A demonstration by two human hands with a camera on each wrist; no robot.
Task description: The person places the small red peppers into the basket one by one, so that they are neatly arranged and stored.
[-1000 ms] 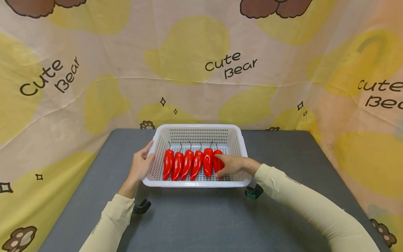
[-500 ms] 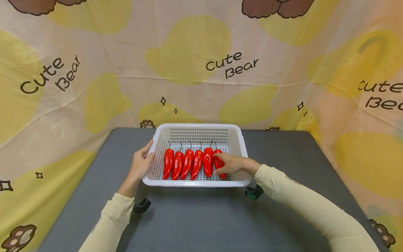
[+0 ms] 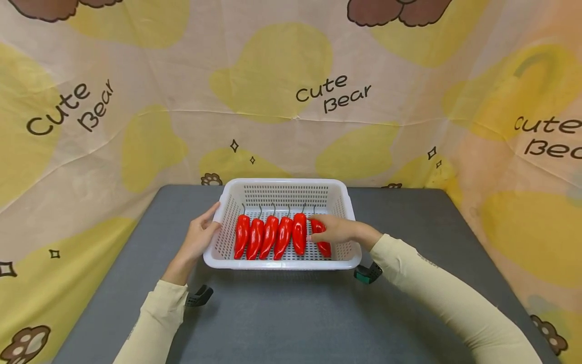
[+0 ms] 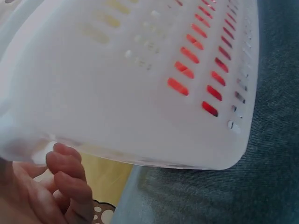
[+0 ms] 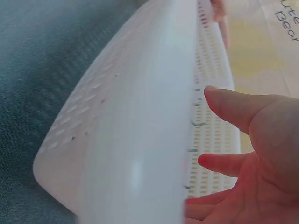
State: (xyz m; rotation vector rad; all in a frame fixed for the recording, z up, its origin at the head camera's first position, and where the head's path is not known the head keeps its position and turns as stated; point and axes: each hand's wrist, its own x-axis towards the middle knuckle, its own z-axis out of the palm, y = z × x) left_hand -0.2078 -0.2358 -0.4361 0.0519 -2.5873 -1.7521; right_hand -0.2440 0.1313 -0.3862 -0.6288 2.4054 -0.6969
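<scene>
A white perforated plastic basket (image 3: 282, 264) holds a row of glossy red chili peppers (image 3: 270, 237), stems toward the far side. My left hand (image 3: 198, 238) grips the basket's left rim, with the thumb on the upper side; in the left wrist view its fingers (image 4: 72, 189) curl by the rim. Inside the right end, my right hand (image 3: 335, 230) is over the rightmost chili pepper (image 3: 324, 248), hiding its middle. In the right wrist view the right hand's thumb and fingers are spread apart with nothing visible between them. Whether the fingertips touch the pepper is hidden.
The basket stands on a dark grey table (image 3: 282, 313), near its back edge. Behind and at the sides hangs a patterned cloth (image 3: 273, 76) with "Cute Bear" lettering. Black wrist devices (image 3: 199, 296) sit under both forearms.
The rightmost chili pepper has shifted slightly right, with a wider gap from its neighbour. My right hand has moved up a little and its thumb has come away from the pepper's lower part.
</scene>
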